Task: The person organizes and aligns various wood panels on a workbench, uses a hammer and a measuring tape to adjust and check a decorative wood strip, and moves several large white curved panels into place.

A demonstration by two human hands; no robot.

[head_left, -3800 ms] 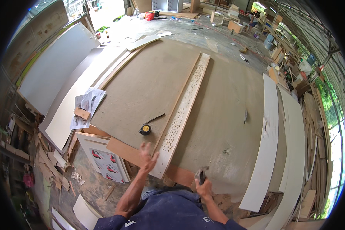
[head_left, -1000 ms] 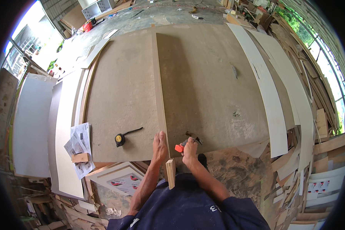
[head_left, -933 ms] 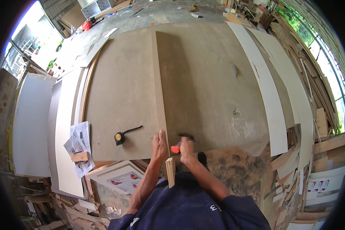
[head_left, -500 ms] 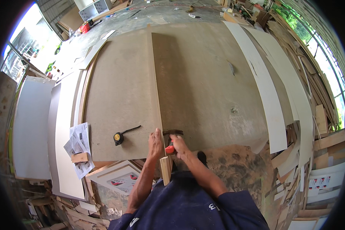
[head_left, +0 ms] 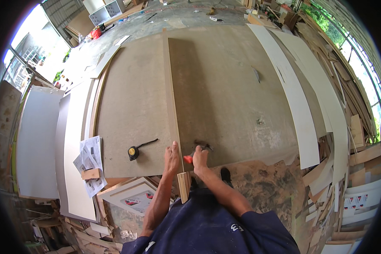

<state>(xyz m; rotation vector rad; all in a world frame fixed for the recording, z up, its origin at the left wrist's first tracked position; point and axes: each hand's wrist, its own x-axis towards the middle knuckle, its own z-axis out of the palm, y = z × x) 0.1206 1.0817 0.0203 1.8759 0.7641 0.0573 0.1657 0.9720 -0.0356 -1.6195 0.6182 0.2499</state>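
Note:
A long, narrow wooden board (head_left: 170,93) stands on the large brown panel (head_left: 131,97), running away from me. My left hand (head_left: 172,158) grips its near part from the left side. Just right of the board, my right hand (head_left: 200,160) is closed round a hammer (head_left: 188,159) with a red grip end. The hammer's dark head is smeared by motion and stands apart from the board. At the board's near end, a pale wood block (head_left: 183,186) juts toward my body. Left of my left hand lies a tape measure (head_left: 133,153), with a dark strap stretched out.
Printed sheets (head_left: 91,156) lie at the panel's left edge, with a small wood block (head_left: 90,174) on them. White strips (head_left: 290,93) line the right side. Scrap wood (head_left: 321,186) is piled at the lower right. A framed white panel (head_left: 129,197) leans below the left edge.
My right hand has swung the hammer a little to the right, away from the board. My left hand keeps its place on the board. The view has shifted slightly.

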